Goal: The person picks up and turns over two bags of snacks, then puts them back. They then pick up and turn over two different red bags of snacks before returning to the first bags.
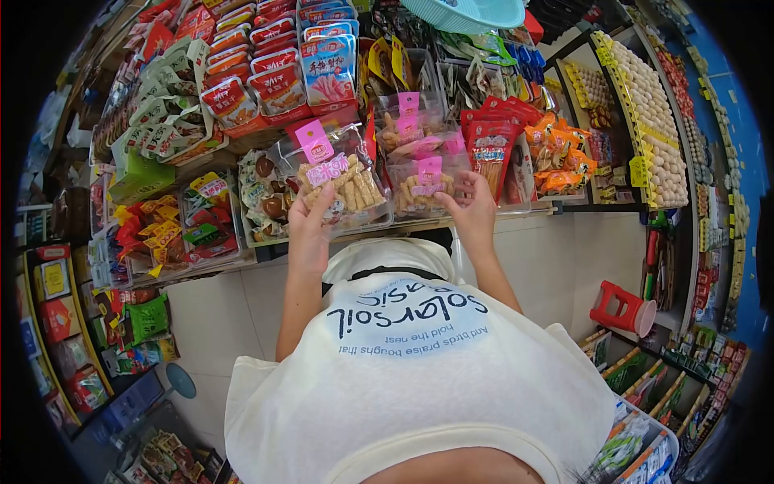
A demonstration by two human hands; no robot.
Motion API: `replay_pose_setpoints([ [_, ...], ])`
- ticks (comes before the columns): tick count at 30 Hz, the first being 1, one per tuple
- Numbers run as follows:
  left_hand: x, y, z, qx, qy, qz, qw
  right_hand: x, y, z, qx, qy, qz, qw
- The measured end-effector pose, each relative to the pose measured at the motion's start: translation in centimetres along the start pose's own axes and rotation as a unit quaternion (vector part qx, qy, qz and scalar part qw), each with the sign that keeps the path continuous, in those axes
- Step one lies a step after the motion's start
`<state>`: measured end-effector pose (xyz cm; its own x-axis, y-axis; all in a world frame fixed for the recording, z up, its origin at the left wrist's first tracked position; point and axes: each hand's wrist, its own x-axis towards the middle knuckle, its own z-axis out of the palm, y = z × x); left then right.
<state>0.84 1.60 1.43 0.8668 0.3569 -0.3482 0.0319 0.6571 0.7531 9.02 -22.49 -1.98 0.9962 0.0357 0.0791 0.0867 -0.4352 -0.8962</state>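
Observation:
In my left hand (311,222) is a clear snack bag (360,192) with a pink header label, its tan stick-shaped pieces showing through the plastic. The thumb lies over the front of the bag's lower left. My right hand (473,211) grips the right edge of a similar pink-labelled bag (425,187), thumb in front. This second bag is in front of more of its kind (409,121) in a clear bin. Red snack packets (493,149) are just right of my right hand. Left of my left hand is a bin of wrapped round snacks (264,189).
Red trays of packaged snacks (278,77) rise behind the bags. Orange packets (558,149) and racks of eggs (649,121) are at the right. Small-packet bins (153,230) are at the left. A red stool (619,309) stands on the tiled floor, and a turquoise basket (476,14) is above.

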Motion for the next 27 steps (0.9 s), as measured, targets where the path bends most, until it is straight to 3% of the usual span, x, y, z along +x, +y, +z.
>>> replay_pose_setpoints([
  [4, 0.0, 0.0, -0.1, 0.005, -0.01, 0.003, 1.0, -0.2, 0.3, -0.4, -0.072, -0.038, 0.034, 0.996],
  [6, 0.0, -0.1, 0.0, 0.004, -0.012, 0.009, 1.0, -0.2, -0.1, -0.7, 0.016, -0.145, -0.005, 0.989],
  [7, 0.1, -0.3, -0.2, 0.003, -0.013, 0.009, 1.0, -0.2, -0.1, -0.7, 0.016, -0.144, -0.005, 0.989],
  [9, 0.4, -0.7, -0.6, 0.033, -0.02, 0.026, 0.999, -0.4, 0.0, -0.6, 0.1, -0.173, 0.07, 0.977],
  [12, 0.2, -0.7, -0.6, 0.034, -0.021, 0.028, 0.999, 0.2, 2.7, -0.4, 0.11, -0.109, 0.069, 0.985],
  [13, 0.1, -0.6, -0.5, 0.032, -0.018, 0.03, 0.999, 0.4, 1.0, -0.8, 0.109, -0.112, 0.068, 0.985],
  [18, -0.5, -0.1, 0.1, 0.024, -0.03, 0.008, 0.999, 1.5, -3.7, -3.2, 0.331, 0.0, 0.105, 0.938],
  [19, -0.6, -0.2, 0.2, 0.023, -0.028, 0.01, 0.999, 1.6, -4.2, -3.3, 0.331, -0.003, 0.104, 0.938],
  [21, -0.6, -0.5, 0.3, 0.036, -0.026, -0.001, 0.999, 1.6, -5.0, -3.7, 0.451, -0.01, 0.123, 0.884],
  [27, -1.1, -1.0, 0.4, 0.035, -0.068, -0.036, 0.996, 0.4, -6.9, -2.3, 0.438, -0.117, 0.138, 0.881],
])
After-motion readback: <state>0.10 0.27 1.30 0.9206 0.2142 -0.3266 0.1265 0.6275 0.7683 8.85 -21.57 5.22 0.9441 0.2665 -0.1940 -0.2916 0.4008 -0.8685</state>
